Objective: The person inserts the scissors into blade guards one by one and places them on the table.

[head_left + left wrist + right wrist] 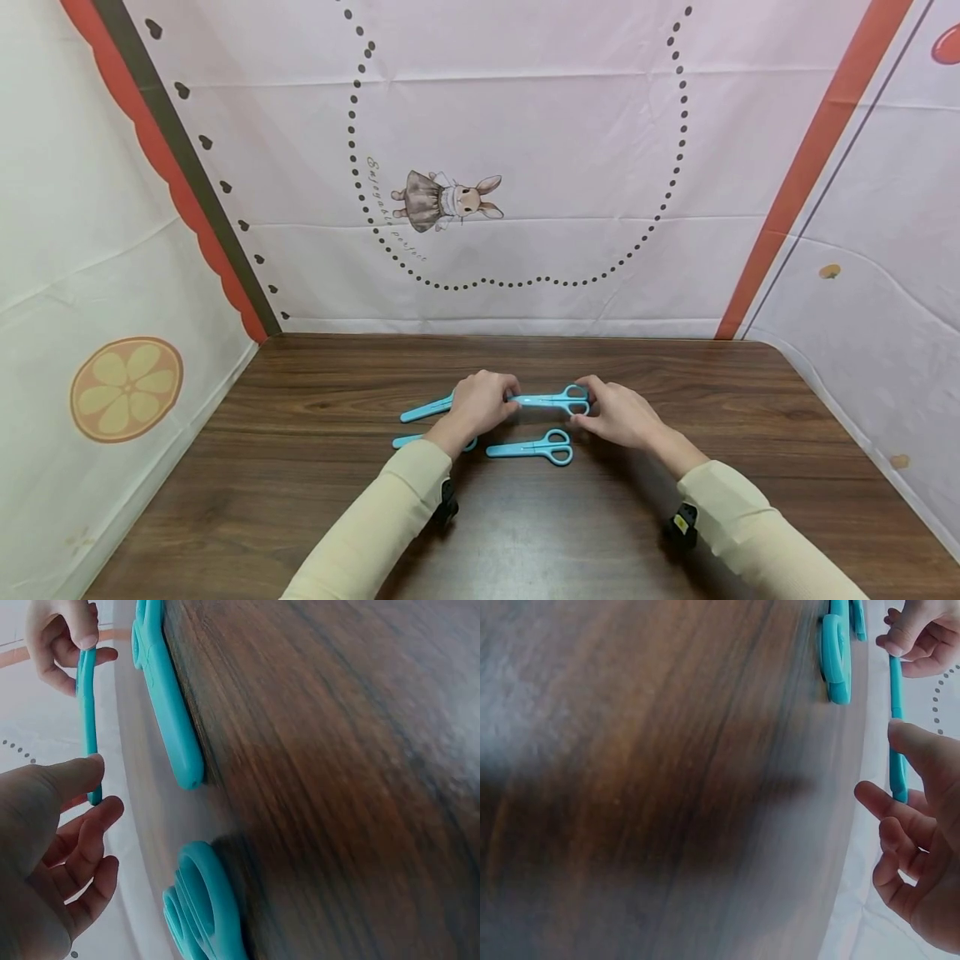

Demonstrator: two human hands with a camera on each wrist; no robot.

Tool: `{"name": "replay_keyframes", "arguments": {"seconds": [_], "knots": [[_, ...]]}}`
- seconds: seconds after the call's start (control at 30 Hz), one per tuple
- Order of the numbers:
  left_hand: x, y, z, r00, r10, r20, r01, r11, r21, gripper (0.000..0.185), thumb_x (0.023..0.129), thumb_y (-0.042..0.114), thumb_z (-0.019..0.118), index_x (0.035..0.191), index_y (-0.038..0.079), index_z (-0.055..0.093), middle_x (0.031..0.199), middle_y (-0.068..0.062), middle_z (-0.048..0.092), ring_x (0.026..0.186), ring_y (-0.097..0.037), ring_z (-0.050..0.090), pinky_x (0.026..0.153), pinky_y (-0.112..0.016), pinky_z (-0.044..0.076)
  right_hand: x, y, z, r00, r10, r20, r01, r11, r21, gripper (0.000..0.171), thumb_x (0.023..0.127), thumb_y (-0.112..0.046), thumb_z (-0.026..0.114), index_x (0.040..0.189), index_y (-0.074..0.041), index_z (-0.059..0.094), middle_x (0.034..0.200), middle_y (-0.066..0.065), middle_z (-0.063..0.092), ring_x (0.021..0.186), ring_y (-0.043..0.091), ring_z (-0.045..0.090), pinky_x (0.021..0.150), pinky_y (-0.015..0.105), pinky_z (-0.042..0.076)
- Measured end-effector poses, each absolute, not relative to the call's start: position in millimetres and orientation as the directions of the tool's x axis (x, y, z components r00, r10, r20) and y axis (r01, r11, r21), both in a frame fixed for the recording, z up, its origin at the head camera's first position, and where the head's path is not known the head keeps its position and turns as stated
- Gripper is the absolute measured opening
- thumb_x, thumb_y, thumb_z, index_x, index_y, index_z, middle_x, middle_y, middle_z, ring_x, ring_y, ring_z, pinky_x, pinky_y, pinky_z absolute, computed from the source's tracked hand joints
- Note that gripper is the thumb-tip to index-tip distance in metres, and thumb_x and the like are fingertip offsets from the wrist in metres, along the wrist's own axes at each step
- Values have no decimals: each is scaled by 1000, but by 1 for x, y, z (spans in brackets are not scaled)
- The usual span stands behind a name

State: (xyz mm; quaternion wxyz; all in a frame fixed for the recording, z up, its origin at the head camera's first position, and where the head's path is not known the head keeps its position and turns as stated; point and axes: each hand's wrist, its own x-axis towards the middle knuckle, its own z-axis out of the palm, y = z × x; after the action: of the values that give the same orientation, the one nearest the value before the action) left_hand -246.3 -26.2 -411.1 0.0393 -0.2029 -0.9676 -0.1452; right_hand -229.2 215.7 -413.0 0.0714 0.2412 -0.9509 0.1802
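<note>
Both hands hold one pair of light blue scissors [546, 401], level between them and with its blades together. My left hand [478, 403] pinches the rounded blade end between thumb and fingers. At the other end, my right hand [621, 414] grips the finger loops, with the thumb on the near side in the right wrist view. Nearer to me lies a matching pair of scissors [517, 450], loops to the right. Two more blue pairs, a back-left pair of scissors [426, 410] and a front-left pair of scissors [407, 441], are partly hidden by my left hand and forearm.
The scissors lie on a dark wood-grain table [300, 500]. A printed cloth [570, 167] with a rabbit figure rises behind the table's back edge, and pale cloth also hangs at both sides. Dark wrist cameras sit under both cuffs.
</note>
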Motion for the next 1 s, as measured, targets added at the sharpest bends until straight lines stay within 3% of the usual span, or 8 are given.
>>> {"name": "replay_keyframes", "arguments": {"seconds": [0.33, 1.0], "knots": [[-248, -19, -408, -923, 374, 86, 384, 890, 248, 13, 83, 34, 68, 93, 25, 68, 82, 10, 64, 61, -6, 54, 50, -23, 42, -231, 219, -412, -876, -451, 173, -482, 824, -298, 50, 78, -32, 72, 116, -4, 54, 76, -3, 59, 60, 4, 50, 54, 25, 41], [-253, -9, -410, -935, 354, 31, 351, 906, 237, 14, 80, 35, 70, 90, 25, 68, 74, 10, 61, 61, -10, 54, 53, -28, 43, -233, 221, -413, -899, -432, 68, -431, 849, -305, 49, 81, -31, 69, 117, -2, 53, 76, -2, 58, 60, 7, 49, 54, 26, 40]]}}
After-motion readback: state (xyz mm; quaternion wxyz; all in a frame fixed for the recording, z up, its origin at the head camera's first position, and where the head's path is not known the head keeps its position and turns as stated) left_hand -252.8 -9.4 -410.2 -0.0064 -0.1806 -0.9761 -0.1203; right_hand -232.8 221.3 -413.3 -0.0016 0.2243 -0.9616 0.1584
